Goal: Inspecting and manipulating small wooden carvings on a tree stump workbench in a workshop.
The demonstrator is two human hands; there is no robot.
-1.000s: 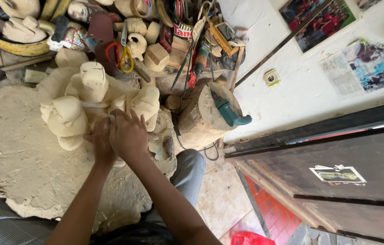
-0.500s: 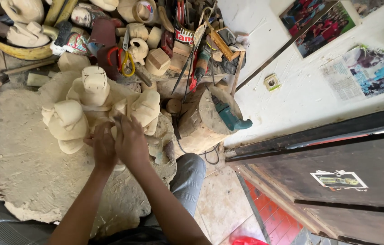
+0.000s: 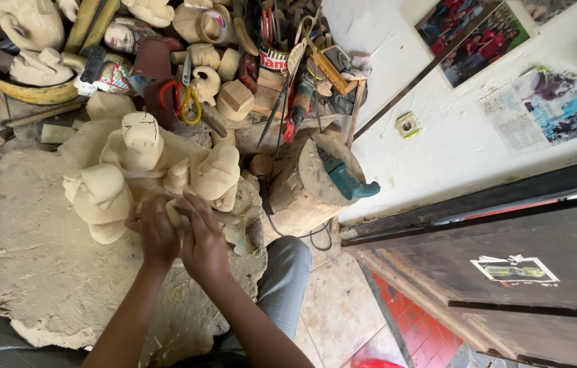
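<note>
The right hand (image 3: 204, 240) and left hand (image 3: 157, 235) are side by side, both closed on the near edge of the pale wood carving (image 3: 148, 174), which stretches left to right just beyond them.

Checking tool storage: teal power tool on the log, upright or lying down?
Lying down: the teal power tool rests on its side across the log stump, handle pointing right.

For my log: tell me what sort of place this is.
Probably a woodcarver's workshop: both hands work on pale unfinished carvings, beside a log block bearing a power tool and heaped hand tools.
</note>
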